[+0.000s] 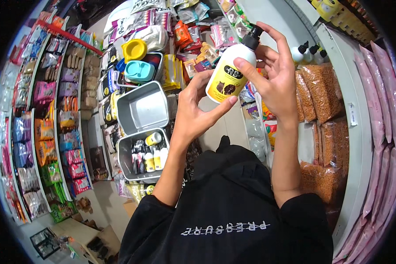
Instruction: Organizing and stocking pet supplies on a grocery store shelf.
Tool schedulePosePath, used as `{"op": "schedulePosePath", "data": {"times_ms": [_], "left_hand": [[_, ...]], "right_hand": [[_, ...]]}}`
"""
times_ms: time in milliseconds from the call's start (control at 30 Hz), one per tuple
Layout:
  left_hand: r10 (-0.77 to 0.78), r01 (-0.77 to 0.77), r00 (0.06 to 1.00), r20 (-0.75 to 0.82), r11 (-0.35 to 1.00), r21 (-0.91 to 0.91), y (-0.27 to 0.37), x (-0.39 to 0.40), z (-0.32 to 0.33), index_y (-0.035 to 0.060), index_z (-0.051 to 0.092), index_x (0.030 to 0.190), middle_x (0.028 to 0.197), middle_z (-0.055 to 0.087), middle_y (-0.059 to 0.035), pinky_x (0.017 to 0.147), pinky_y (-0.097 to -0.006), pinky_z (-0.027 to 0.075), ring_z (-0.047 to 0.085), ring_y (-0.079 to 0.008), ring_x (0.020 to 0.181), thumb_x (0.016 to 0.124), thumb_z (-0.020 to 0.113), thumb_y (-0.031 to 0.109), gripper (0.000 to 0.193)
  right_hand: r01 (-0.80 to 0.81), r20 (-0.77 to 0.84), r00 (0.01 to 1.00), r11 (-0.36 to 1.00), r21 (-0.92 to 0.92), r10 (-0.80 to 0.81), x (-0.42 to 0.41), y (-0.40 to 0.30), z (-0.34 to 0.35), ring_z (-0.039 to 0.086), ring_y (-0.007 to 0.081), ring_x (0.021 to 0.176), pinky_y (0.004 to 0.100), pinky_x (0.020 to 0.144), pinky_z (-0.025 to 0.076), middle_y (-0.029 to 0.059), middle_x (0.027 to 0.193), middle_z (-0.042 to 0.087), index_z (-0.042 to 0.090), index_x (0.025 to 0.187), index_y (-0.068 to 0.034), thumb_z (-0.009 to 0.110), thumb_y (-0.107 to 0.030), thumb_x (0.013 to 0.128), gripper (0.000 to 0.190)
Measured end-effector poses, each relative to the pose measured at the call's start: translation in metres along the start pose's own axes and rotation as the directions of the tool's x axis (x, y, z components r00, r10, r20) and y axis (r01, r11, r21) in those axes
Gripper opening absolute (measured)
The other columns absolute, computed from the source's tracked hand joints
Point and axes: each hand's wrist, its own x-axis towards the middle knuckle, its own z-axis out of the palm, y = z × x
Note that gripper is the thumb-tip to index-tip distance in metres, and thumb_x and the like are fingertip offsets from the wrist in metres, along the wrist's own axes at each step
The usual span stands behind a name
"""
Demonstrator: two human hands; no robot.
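Note:
A white pet shampoo pump bottle (229, 74) with a yellow label and a black pump head is tilted to the right in front of me. Its label bears writing and pictures of a cat and a dog. My left hand (198, 107) grips the bottle's base between thumb and fingers. Around the upper body is my right hand (275, 77), its thumb on the label and a fingertip at the pump. Below and left of my hands, a grey plastic bin (122, 165) contains several bottles (150, 160). An empty-looking grey bin (142, 105) stands just beyond it.
Yellow (134, 50) and turquoise (139, 71) pet bowls sit in a bin farther back. Packets of goods (184, 36) are piled behind. Shelves of pouches (45, 127) line the left; bags of brown kibble (320, 89) and more pump bottles (298, 52) fill the right shelf.

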Motion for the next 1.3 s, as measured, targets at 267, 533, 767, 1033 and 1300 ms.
{"op": "schedulePosePath", "data": {"times_ms": [267, 533, 767, 1033, 1300], "left_hand": [[0.028, -0.025, 0.995, 0.092, 0.999, -0.038, -0.013, 0.056, 0.009, -0.0041, 0.056, 0.125, 0.11, 0.071, -0.0167, 0.095, -0.036, 0.054, 0.068, -0.0202, 0.105, 0.077, 0.088, 0.02, 0.063], [0.078, -0.054, 0.969, 0.235, 0.993, -0.109, -0.05, 0.132, 0.018, -0.004, 0.055, 0.127, 0.113, 0.07, -0.0171, 0.095, -0.036, 0.054, 0.068, -0.0211, 0.107, 0.077, 0.089, 0.019, 0.064], [0.2, -0.066, 0.868, 0.454, 0.953, -0.295, -0.109, 0.227, 0.036, -0.0053, 0.055, 0.126, 0.111, 0.07, -0.0171, 0.094, -0.0352, 0.054, 0.069, -0.0207, 0.105, 0.078, 0.088, 0.017, 0.063], [0.346, -0.16, 0.723, 0.598, 0.926, -0.342, -0.154, 0.303, 0.076, -0.0018, 0.059, 0.126, 0.11, 0.067, -0.0133, 0.084, -0.0338, 0.054, 0.067, -0.0222, 0.097, 0.078, 0.087, 0.022, 0.06], [0.512, -0.353, 0.529, 0.677, 0.858, -0.373, -0.193, 0.352, 0.154, -0.0001, 0.061, 0.127, 0.118, 0.062, -0.0146, 0.088, -0.0434, 0.054, 0.064, -0.0281, 0.109, 0.077, 0.089, 0.029, 0.064]], "right_hand": [[0.036, -0.059, 0.997, 0.993, -0.108, -0.042, 0.035, 0.011, -0.017, 0.071, 0.0169, 0.091, 0.0302, 0.082, 0.056, 0.0138, 0.098, 0.073, 0.044, 0.143, -0.003, 0.083, -0.013, 0.083, 0.072], [0.032, -0.141, 0.987, 0.961, -0.273, -0.072, 0.076, 0.041, -0.028, 0.071, 0.0193, 0.095, 0.0326, 0.085, 0.056, 0.0158, 0.1, 0.073, 0.045, 0.142, -0.005, 0.084, -0.011, 0.082, 0.072], [-0.128, -0.329, 0.944, 0.886, -0.446, -0.029, 0.116, 0.075, -0.038, 0.067, 0.0183, 0.104, 0.0328, 0.093, 0.052, 0.0132, 0.11, 0.07, 0.042, 0.145, -0.007, 0.083, -0.007, 0.082, 0.075], [-0.243, -0.475, 0.866, 0.702, -0.669, -0.153, 0.144, 0.099, -0.051, 0.072, 0.0223, 0.093, 0.0359, 0.086, 0.057, 0.0163, 0.101, 0.071, 0.047, 0.138, -0.007, 0.084, -0.014, 0.079, 0.07], [-0.489, -0.577, 0.799, 0.376, -0.787, -0.17, 0.15, 0.116, -0.094, 0.071, 0.0239, 0.093, 0.0369, 0.083, 0.058, 0.0146, 0.102, 0.069, 0.051, 0.133, -0.009, 0.089, -0.018, 0.072, 0.072]]}}
